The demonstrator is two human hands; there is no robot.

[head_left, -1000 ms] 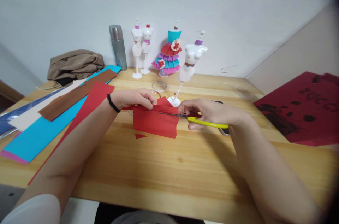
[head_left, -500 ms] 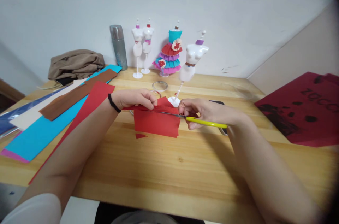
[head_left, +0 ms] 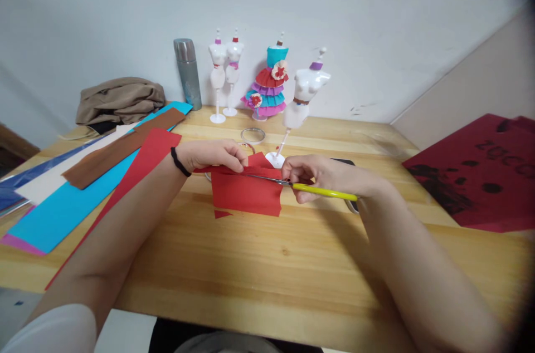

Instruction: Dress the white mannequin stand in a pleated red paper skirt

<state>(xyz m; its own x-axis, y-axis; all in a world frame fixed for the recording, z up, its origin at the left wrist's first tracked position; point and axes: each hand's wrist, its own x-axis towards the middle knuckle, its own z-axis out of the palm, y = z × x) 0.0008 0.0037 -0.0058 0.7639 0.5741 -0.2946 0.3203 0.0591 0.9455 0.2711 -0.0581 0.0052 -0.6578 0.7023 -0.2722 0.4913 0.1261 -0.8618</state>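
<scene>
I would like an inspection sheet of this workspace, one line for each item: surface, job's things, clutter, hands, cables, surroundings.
Surface: wooden table, light wood, bare at the near edge.
Job's things: red paper piece held over the table; yellow-handled scissors with blades at its top edge; small red scrap lying just below it.
Clutter: coloured paper sheets at left; brown cloth; metal flask; four small mannequins, one in a layered paper dress; metal rings.
Hands: left hand pinches the paper's top edge; right hand holds the scissors.
Cables: nothing seen.
Surroundings: white wall behind; dark red printed sheet at right.
</scene>
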